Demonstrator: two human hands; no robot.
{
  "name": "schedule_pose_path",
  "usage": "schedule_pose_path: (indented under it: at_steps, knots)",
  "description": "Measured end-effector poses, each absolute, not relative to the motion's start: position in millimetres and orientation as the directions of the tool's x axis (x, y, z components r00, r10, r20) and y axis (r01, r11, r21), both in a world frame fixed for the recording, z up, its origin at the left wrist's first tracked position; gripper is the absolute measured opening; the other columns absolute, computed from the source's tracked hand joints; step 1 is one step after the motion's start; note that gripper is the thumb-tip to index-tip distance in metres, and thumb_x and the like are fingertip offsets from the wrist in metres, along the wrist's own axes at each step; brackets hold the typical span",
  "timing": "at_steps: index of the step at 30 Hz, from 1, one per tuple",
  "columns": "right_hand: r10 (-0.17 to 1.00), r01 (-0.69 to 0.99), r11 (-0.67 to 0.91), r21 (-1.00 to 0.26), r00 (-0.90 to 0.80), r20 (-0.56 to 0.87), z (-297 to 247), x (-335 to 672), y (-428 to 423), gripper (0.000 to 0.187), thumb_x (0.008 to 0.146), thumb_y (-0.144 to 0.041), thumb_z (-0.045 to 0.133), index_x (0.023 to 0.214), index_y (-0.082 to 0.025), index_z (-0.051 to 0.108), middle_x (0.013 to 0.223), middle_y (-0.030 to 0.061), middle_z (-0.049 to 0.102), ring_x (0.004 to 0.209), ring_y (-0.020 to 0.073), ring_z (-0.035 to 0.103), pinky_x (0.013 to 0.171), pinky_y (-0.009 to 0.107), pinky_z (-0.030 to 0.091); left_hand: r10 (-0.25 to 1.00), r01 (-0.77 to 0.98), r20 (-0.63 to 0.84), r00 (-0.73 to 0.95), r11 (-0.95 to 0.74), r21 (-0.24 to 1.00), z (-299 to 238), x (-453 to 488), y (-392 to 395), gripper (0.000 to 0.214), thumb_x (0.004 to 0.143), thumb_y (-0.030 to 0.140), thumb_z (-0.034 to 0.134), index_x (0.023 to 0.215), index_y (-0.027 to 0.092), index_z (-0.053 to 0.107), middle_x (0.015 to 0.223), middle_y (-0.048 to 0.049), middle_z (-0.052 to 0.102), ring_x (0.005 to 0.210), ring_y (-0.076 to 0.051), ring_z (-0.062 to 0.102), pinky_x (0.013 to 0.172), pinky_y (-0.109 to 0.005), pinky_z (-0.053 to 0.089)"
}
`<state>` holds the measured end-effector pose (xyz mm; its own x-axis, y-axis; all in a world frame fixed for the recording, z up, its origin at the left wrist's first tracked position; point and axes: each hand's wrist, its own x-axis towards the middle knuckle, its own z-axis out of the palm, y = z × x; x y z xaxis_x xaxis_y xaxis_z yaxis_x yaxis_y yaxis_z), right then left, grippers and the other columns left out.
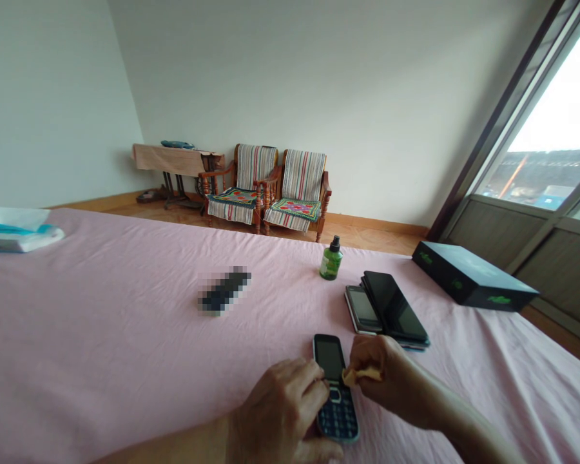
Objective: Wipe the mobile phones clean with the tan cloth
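Observation:
A dark blue keypad phone (336,393) lies on the pink tablecloth (125,335) near the front edge. My left hand (280,412) rests on the phone's left side, fingers curled against it and holding it down. My right hand (381,374) is closed in a pinch on a small yellow cloth (362,374), pressed to the phone just below its screen. Beyond the hands lie stacked smartphones (391,309) with dark screens.
A small green spray bottle (331,259) stands behind the phones. A black box (473,276) sits at the right edge, a blurred dark object (225,291) mid-table, and a white tissue pack (14,231) far left. Two wooden chairs (270,193) stand against the wall.

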<state>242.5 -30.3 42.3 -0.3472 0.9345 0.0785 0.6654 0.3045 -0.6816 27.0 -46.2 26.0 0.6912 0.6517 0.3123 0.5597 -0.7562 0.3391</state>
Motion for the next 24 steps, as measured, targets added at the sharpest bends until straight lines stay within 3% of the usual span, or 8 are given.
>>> schedule_pose_path:
  at_steps: [5, 13, 24]
  knots:
    - [0.928, 0.648, 0.294, -0.703, -0.370, 0.047, 44.0, 241.6, -30.2, 0.025, 0.056, -0.002, 0.046, 0.063, -0.018, 0.064, 0.065, -0.0018, 0.061, 0.060, 0.0122, 0.054, 0.055, 0.021, 0.037, 0.640, 0.553, 0.311, 0.702, -0.766, 0.328, 26.4, 26.7, -44.6, 0.050, 0.062, 0.039, 0.086, 0.101, 0.016, 0.064, 0.101, -0.0073, 0.065, 0.091, -0.025, 0.062, 0.087, -0.041, 0.051]
    - [0.926, 0.711, 0.360, -0.604, -0.191, 0.326, 24.9, 234.1, -10.7, 0.023, 0.070, -0.003, 0.047, 0.069, -0.017, 0.064, 0.072, 0.0004, 0.059, 0.063, 0.0126, 0.055, 0.060, 0.023, 0.037, 0.644, 0.549, 0.269, 0.717, -0.758, 0.352, 31.1, 26.8, -43.2, 0.050, 0.063, 0.039, 0.085, 0.101, 0.015, 0.064, 0.102, -0.0069, 0.065, 0.092, -0.025, 0.062, 0.087, -0.040, 0.052]
    - [0.916, 0.740, 0.398, -0.542, -0.356, 0.186, 31.4, 246.8, -17.1, 0.022, 0.067, 0.001, 0.050, 0.055, -0.016, 0.056, 0.065, -0.0012, 0.051, 0.060, 0.0110, 0.051, 0.056, 0.023, 0.032, 0.634, 0.536, 0.260, 0.729, -0.764, 0.359, 28.9, 26.1, -40.7, 0.052, 0.063, 0.041, 0.085, 0.102, 0.014, 0.064, 0.103, -0.0087, 0.065, 0.093, -0.026, 0.062, 0.087, -0.042, 0.052]
